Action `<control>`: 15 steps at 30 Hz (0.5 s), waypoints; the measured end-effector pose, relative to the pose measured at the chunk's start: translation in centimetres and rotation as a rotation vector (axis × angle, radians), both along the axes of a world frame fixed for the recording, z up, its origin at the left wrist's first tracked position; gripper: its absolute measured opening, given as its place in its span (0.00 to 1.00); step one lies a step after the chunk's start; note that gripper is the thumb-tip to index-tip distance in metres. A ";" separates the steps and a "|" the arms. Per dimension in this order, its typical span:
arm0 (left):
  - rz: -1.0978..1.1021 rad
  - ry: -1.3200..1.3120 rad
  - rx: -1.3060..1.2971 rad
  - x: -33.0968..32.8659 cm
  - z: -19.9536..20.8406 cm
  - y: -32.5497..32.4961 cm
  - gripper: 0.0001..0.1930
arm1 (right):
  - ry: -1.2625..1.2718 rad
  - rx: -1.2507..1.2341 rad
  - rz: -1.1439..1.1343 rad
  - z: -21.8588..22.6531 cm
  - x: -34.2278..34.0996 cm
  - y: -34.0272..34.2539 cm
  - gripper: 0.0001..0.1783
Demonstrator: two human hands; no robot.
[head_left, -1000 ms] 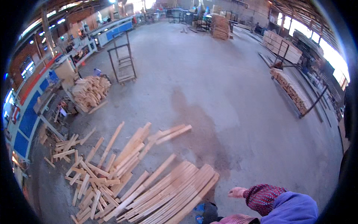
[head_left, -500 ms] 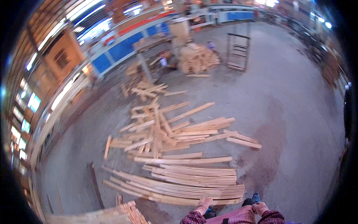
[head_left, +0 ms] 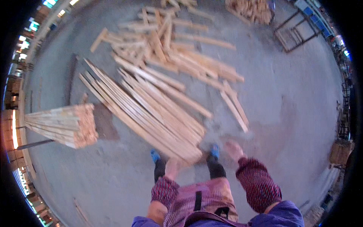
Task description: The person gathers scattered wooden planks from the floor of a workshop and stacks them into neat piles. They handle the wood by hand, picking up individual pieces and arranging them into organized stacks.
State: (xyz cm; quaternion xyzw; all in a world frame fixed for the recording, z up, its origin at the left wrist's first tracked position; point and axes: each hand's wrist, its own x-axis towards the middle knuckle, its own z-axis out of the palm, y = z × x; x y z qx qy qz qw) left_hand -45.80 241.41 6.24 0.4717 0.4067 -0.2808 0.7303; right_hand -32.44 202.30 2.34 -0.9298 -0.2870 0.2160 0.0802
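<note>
My left hand point(head_left: 172, 168) hangs low beside the near end of a slanting row of long, thin wooden strips point(head_left: 141, 115); whether it touches them I cannot tell. Out to the right of that row is my right hand point(head_left: 234, 150), over the floor, past my blue shoe point(head_left: 214, 150). Both hands are smeared by motion, so their fingers do not show clearly, and nothing can be made out in them. Patterned sleeve covers wrap both forearms. Just beyond the row, a few separate strips point(head_left: 166, 89) lie nearly parallel to it.
A jumbled heap of wooden strips point(head_left: 160, 41) lies farther off. Two loose strips point(head_left: 235, 106) rest right of it. At the left stands a neat stack of strips point(head_left: 72, 123). A dark metal frame point(head_left: 297, 34) and a wood pile point(head_left: 252, 10) are at the far right.
My view has tipped down and turned, so the strips now slant toward me. My hands, earlier low by my lap, reach farther forward; the right one has swung outward.
</note>
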 end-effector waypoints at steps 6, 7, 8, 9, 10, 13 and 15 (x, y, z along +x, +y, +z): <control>-0.212 -0.095 0.172 -6.7 -5.7 -10.8 0.18 | 0.529 0.563 -0.918 -4.4 -1.0 -4.7 0.27; -0.256 -0.001 0.187 -6.1 -6.4 -11.1 0.19 | 0.546 0.393 -0.875 -4.9 -1.5 -3.1 0.27; -0.256 -0.006 0.236 -4.4 -10.0 -10.0 0.21 | 0.542 0.254 -0.807 -7.3 1.1 0.9 0.27; -0.255 0.032 0.284 -3.6 -14.3 -8.7 0.22 | 0.539 0.098 -0.727 -6.6 1.8 3.7 0.28; -0.243 -0.025 0.335 -2.9 -16.2 -7.4 0.25 | 0.541 0.051 -0.707 -7.1 1.6 5.3 0.29; -0.175 -0.193 0.527 -0.3 -23.1 -4.4 0.32 | 0.524 0.000 -0.593 -13.2 1.5 8.5 0.32; -0.065 -0.185 0.658 1.5 -26.1 -2.5 0.39 | 0.489 0.053 -0.493 -17.1 1.9 10.8 0.34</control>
